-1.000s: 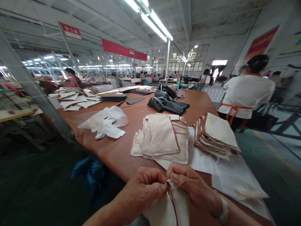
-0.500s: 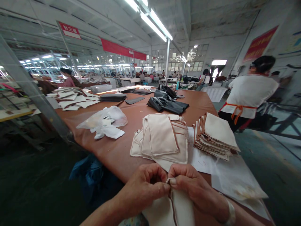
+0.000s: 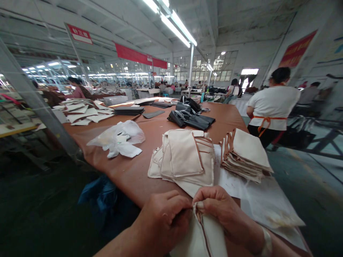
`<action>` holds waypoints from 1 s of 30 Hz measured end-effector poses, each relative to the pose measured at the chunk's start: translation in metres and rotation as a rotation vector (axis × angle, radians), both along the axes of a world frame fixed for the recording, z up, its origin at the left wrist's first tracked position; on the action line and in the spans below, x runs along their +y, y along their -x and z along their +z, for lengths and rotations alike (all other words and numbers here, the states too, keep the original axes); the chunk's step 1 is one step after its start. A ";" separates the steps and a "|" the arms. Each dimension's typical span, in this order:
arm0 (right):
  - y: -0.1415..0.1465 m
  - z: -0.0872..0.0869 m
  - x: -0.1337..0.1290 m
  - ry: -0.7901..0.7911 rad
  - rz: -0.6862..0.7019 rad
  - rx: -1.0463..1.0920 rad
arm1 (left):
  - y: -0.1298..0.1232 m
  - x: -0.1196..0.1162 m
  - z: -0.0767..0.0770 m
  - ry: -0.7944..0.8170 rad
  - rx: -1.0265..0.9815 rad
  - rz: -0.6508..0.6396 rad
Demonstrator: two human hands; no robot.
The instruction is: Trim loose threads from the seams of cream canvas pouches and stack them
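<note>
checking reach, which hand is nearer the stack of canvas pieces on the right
Right. The right hand sits below and left of the stacked canvas pieces, not touching them; the left hand sits further left of them.

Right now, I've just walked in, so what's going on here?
A person's left hand and right hand grip the top of a cream canvas piece with brown edging above a brown-topped table. Nearby lie a loose pile of canvas pieces and a neat stack. A co-worker in a white shirt faces away, off to the right.
</note>
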State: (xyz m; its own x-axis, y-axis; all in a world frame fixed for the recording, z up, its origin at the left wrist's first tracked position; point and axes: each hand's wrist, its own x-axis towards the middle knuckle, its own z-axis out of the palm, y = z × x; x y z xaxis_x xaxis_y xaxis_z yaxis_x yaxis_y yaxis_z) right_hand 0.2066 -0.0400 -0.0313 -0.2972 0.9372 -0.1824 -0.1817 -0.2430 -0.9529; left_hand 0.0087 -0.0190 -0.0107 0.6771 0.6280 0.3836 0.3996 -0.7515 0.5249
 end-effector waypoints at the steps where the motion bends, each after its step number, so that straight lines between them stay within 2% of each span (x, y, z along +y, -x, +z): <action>1: 0.000 -0.001 0.000 0.014 -0.002 0.014 | 0.000 0.000 0.000 -0.071 0.049 0.003; 5: 0.003 -0.006 0.001 0.072 -0.029 0.065 | -0.002 -0.005 -0.005 -0.352 0.201 0.038; 9: 0.006 -0.010 -0.002 0.117 -0.030 0.096 | -0.005 -0.010 -0.014 -0.484 0.130 0.112; 11: 0.007 -0.010 -0.004 0.132 -0.012 0.095 | -0.006 -0.008 -0.016 -0.476 0.096 0.123; 16: 0.005 -0.005 -0.007 0.130 -0.016 0.118 | -0.001 0.001 -0.013 -0.185 -0.023 0.084; 18: 0.003 -0.004 -0.006 0.141 -0.026 0.155 | 0.001 0.003 -0.009 -0.145 -0.104 0.098; 23: 0.000 -0.008 -0.005 0.084 -0.024 0.159 | 0.004 -0.003 -0.003 -0.251 -0.168 0.041; 26: 0.000 -0.012 -0.006 0.065 -0.020 0.164 | 0.002 -0.007 -0.004 -0.320 -0.145 0.061; 30: 0.001 -0.010 -0.006 0.051 -0.014 0.137 | 0.000 -0.008 -0.009 -0.305 -0.160 0.081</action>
